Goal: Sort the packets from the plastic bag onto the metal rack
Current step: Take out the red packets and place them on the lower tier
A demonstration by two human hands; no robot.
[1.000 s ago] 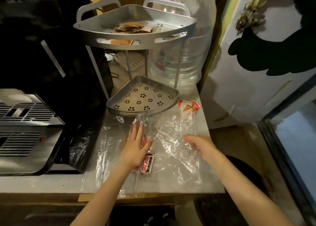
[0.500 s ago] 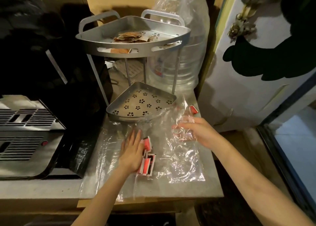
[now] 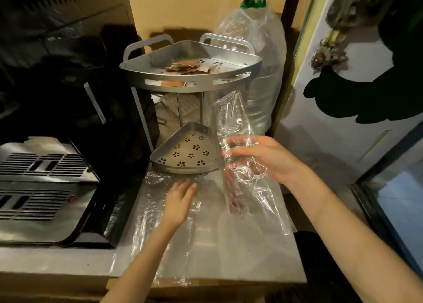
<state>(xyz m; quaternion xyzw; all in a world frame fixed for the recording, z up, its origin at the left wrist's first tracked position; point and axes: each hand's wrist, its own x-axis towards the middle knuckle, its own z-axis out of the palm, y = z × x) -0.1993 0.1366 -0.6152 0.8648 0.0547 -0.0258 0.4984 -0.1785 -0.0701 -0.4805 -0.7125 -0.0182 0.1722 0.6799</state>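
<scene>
Beside the metal rack: bag raised, red packets inside.

Right hand grips the plastic bag above the counter, bag's long axis near vertical. Blurred red packets hang at its lower end, just right of the bare lower shelf, the likely drop point. Left hand rests flat, fingers straight, on clear film, nearer that shelf. Brown packets occupy the top shelf. Water bottle stands behind.
</scene>
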